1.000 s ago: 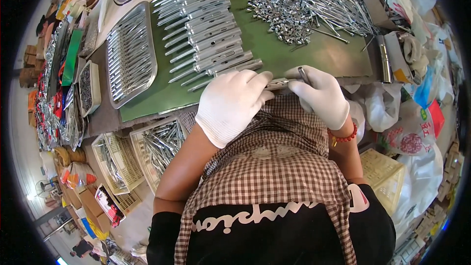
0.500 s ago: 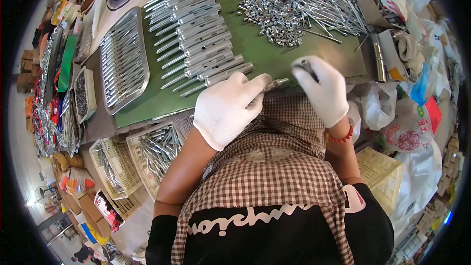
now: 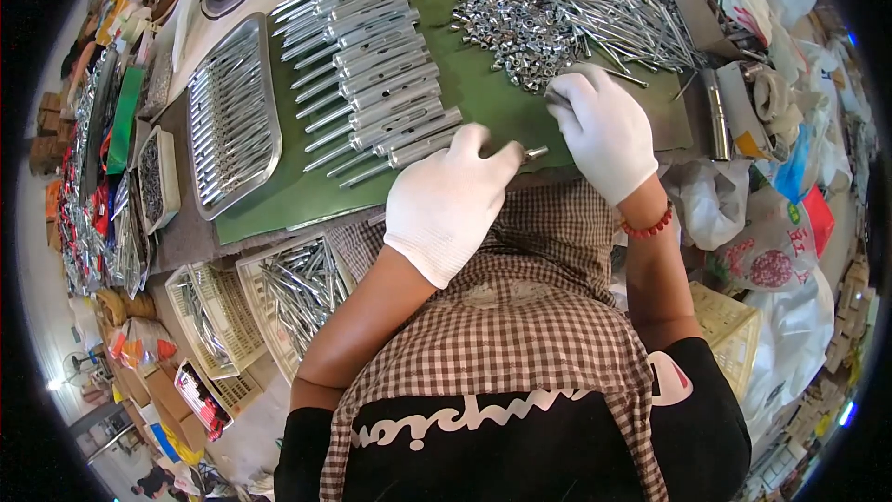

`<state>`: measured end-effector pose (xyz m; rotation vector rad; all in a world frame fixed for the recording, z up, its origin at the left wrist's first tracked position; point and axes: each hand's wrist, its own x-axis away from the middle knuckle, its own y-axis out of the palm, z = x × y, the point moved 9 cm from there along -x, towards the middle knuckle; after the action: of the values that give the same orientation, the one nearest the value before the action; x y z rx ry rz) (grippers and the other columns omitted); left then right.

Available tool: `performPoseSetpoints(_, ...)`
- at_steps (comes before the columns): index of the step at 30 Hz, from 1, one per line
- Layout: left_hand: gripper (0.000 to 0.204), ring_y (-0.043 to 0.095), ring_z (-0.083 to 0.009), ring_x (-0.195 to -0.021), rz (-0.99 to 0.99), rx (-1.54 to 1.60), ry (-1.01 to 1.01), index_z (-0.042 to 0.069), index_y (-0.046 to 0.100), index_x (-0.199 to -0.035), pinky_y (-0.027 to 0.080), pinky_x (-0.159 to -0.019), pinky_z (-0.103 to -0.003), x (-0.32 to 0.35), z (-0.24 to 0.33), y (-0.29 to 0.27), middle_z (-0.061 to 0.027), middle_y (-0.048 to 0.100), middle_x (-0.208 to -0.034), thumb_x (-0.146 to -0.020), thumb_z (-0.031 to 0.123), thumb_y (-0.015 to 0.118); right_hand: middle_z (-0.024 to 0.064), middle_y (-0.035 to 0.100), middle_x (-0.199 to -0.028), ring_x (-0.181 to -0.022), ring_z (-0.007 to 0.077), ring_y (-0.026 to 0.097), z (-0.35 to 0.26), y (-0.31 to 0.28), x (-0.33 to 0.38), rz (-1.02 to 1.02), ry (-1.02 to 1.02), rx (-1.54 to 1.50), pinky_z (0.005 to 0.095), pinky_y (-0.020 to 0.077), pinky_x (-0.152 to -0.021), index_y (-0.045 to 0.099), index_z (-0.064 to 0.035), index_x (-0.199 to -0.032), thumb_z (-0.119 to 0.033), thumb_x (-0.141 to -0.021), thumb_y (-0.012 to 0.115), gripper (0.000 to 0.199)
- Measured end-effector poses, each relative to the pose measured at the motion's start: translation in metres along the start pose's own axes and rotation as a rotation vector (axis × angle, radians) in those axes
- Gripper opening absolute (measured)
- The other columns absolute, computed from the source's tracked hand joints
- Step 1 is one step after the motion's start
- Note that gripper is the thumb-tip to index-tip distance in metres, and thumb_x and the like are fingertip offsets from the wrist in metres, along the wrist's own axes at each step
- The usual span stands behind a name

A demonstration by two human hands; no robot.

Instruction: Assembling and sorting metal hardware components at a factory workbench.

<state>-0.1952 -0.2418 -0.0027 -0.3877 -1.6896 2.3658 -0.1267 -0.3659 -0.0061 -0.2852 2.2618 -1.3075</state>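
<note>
My left hand (image 3: 448,200), in a white knit glove, is closed around a slim metal rod (image 3: 536,153). Only the rod's shiny end shows, poking out to the right past my blurred fingertips. My right hand (image 3: 609,130), gloved too, is at the lower right edge of a heap of small metal nuts (image 3: 516,33). Its fingers are curled together, and whatever may be between them is hidden. Beyond my left hand lies a column of silver tubes with pointed rods (image 3: 386,84) side by side on the green mat (image 3: 455,88).
Long thin screws (image 3: 623,19) are piled behind the nuts. At left stand a metal tray (image 3: 276,135) of rods and a small bin (image 3: 165,181) of dark parts. A metal cylinder (image 3: 717,116) is at right. Plastic baskets (image 3: 251,311) with metal parts sit below the table edge.
My right hand has moved up and slightly left, toward the nuts. My left hand has shifted a little to the right with the rod.
</note>
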Motion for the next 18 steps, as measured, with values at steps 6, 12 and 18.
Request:
performPoseSetpoints(6, 0.022, 0.062, -0.0243, -0.066, 0.03, 0.062, 0.122, 0.013, 0.06, -0.102, 0.052, -0.057, -0.038, -0.01, 0.01, 0.002, -0.0043, 0.056, -0.103, -0.079, 0.013, 0.058, 0.0118, 0.061, -0.084, -0.079, 0.0327, 0.061, -0.016, 0.007, 0.007, -0.163, -0.005, -0.285, 0.0417, 0.05, -0.069, 0.062, -0.0087, -0.094, -0.015, -0.084, 0.062, 0.012)
performPoseSetpoints(12, 0.02, 0.063, -0.0239, -0.07, -0.003, 0.109, 0.104, 0.013, 0.061, -0.1, 0.051, -0.06, -0.037, -0.012, 0.008, 0.005, -0.0017, 0.058, -0.104, -0.08, 0.013, 0.058, 0.0112, 0.063, -0.087, -0.081, 0.0319, 0.062, -0.007, 0.004, 0.008, -0.126, -0.049, -0.177, 0.0398, 0.0507, -0.07, 0.063, -0.0095, -0.095, -0.014, -0.084, 0.061, 0.012)
performPoseSetpoints(18, 0.019, 0.063, -0.025, -0.074, 0.01, 0.118, 0.092, 0.014, 0.061, -0.101, 0.051, -0.063, -0.036, -0.012, 0.009, 0.006, -0.0001, 0.06, -0.106, -0.082, 0.014, 0.058, 0.0093, 0.065, -0.095, -0.085, 0.0304, 0.063, 0.016, -0.004, -0.03, 0.043, -0.016, -0.038, 0.0371, 0.0514, -0.073, 0.066, -0.0109, -0.098, -0.013, -0.083, 0.062, 0.016)
